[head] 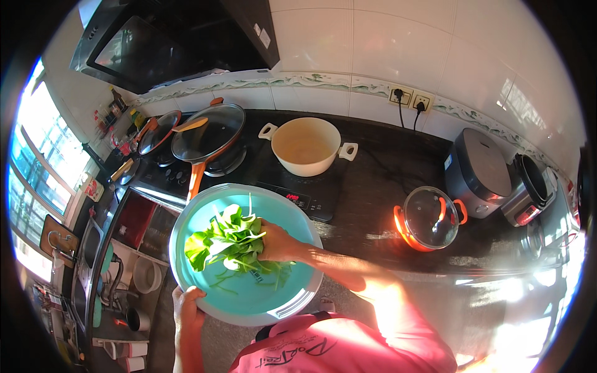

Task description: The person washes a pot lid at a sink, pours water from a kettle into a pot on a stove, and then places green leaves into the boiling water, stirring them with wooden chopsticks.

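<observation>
My left hand [189, 303] grips the near left rim of a large turquoise plastic basin [252, 298], which I hold in front of me at the counter's edge. Inside the basin, my right hand [280, 240] is closed on a bunch of green leafy vegetables [228, 238]. A few loose stems and leaves lie on the basin's bottom, below the bunch. Beyond the basin, a cream two-handled pot [305, 147] without a lid stands on a black induction cooker [322, 205] with a lit red display. Liquid seems to be in the pot.
Left of the pot, a lidded frying pan [210, 135] with a wooden spatula [190, 125] on top and a smaller lidded pan [160, 133] stand on the gas stove. On the right are a lidded orange pot [430, 219] and a rice cooker [480, 168]. A range hood [186, 42] hangs above.
</observation>
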The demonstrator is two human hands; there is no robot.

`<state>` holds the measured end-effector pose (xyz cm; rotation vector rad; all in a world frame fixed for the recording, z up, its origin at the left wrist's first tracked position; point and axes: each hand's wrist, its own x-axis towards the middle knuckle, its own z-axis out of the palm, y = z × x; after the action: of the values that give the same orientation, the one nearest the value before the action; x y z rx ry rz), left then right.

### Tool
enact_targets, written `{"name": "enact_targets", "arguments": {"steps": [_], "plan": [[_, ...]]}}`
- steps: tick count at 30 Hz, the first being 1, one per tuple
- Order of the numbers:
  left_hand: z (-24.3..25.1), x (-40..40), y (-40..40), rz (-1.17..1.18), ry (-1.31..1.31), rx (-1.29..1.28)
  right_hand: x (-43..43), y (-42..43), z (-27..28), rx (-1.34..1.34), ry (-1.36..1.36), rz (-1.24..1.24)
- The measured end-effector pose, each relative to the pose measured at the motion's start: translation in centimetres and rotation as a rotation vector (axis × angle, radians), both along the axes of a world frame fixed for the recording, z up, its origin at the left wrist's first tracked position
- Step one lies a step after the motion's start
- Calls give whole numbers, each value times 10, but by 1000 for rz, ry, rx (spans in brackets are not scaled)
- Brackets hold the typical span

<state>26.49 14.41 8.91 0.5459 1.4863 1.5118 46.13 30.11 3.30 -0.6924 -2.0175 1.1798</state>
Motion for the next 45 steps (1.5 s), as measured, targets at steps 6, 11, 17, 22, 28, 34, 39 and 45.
{"name": "enact_targets", "arguments": {"steps": [6, 11, 17, 22, 28, 34, 39, 45], "plan": [[1, -4, 8, -36, -11, 4, 4, 20, 24, -87, 140, -11], [-7, -14, 9, -34, -2, 17, 0, 31, 30, -15, 92, 18], [-2, -6, 14, -15, -14, 3, 21, 66, 59, -135, 216, -65], [-1, -5, 17, -30, -35, -31, 53, 110, 124, 44, 180, -320], [-11, -13, 5, 16, -65, -5, 81, 224, 95, 154, 163, -439], [-9, -7, 1, 76, -73, -51, 99, 269, 29, 353, -163, -788], [-8, -7, -7, 109, -58, -37, 79, 263, 12, 118, -563, -831], [-9, -5, -1, 109, -61, -42, 93, 301, -8, -156, -1152, -348]]}}
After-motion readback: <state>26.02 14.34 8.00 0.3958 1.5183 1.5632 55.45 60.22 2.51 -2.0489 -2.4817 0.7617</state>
